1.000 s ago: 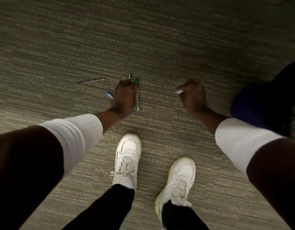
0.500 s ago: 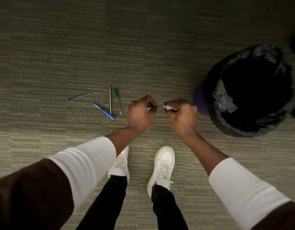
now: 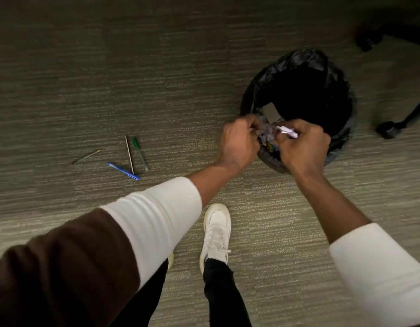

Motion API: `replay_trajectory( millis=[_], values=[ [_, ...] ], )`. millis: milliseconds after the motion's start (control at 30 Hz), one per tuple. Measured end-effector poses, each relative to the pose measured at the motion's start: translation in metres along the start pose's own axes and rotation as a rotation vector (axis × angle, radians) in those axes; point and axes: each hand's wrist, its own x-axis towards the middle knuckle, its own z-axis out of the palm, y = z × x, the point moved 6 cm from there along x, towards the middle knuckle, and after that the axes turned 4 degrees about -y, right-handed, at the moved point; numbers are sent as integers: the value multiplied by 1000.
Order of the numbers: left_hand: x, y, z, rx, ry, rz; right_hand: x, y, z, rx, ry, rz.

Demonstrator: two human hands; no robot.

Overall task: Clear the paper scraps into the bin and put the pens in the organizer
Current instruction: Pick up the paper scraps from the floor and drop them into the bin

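Note:
A round bin (image 3: 341,128) lined with a black bag stands on the carpet at the right. Both my hands hover over its near rim. My right hand (image 3: 303,147) is closed on a crumpled white paper scrap (image 3: 287,132). My left hand (image 3: 239,142) is closed beside it, with a sliver of white paper at its fingertips. More crumpled paper lies inside the bin under my hands. On the carpet to the left lie several pens: a blue one (image 3: 123,171), a green one (image 3: 140,153), a thin grey one (image 3: 129,154) and a dark one (image 3: 86,156).
Black chair legs with castors (image 3: 390,129) stand right of the bin and at the top right. My white shoe (image 3: 216,232) is planted on the carpet below my hands. No organizer is in view.
Both hands have moved right from the carpet near the pens to over the bin's near rim, carrying the paper scraps. The pens lie as before.

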Motion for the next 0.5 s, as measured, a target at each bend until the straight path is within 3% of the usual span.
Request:
replay_trajectory(
  millis=[167,300,500],
  values=[
    [16,26,24,49,-87,39,24,27,-10,-99,-56,69],
    [17,39,21,81,-43,43,29,27,-12,-123,-71,47],
    [7,6,8,74,-96,-19,23,5,-4,-137,-66,-36]
  ],
)
